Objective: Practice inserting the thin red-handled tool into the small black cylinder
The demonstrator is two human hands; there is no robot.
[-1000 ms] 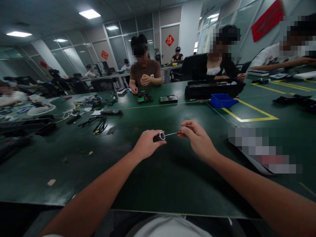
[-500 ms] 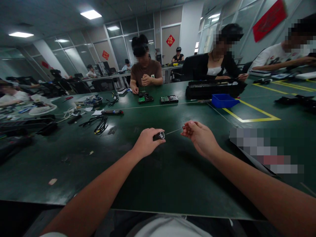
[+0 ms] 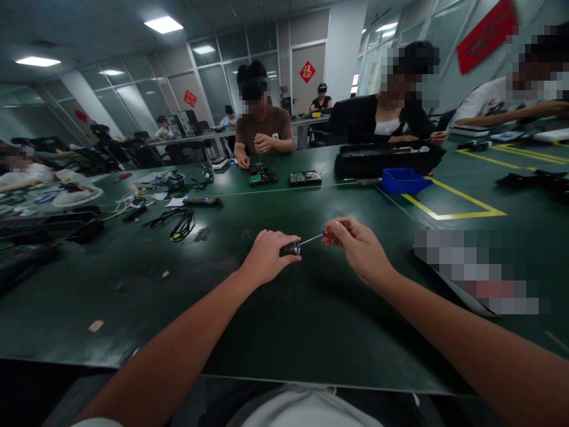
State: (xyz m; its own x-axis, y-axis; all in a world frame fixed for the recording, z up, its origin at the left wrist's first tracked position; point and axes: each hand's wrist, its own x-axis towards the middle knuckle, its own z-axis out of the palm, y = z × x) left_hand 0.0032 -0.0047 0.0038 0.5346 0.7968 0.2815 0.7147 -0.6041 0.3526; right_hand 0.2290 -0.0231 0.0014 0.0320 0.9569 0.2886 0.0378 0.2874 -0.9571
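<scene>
Above the green table (image 3: 249,332), my left hand (image 3: 262,260) is closed around a small black flashlight (image 3: 290,248). Its round, silvery end faces right and toward me; the rest of the barrel is hidden in my palm. My right hand (image 3: 359,244) pinches a screwdriver (image 3: 312,239) with a thin metal shaft, its handle mostly covered by my fingers. The shaft points left at the flashlight's rim. Whether the tip touches the flashlight or passes just behind it, I cannot tell.
A coiled black cable (image 3: 181,225) and a dark pen-shaped tool (image 3: 202,201) lie left. Farther back are circuit-board devices (image 3: 304,178), a blue bin (image 3: 406,181) and a long black casing (image 3: 386,161). A blurred sheet (image 3: 471,279) lies right. A person (image 3: 263,127) works opposite.
My right hand with the screwdriver has moved slightly left, nearer the flashlight. The flashlight has shifted slightly right and down, and its end has turned a little more to the right.
</scene>
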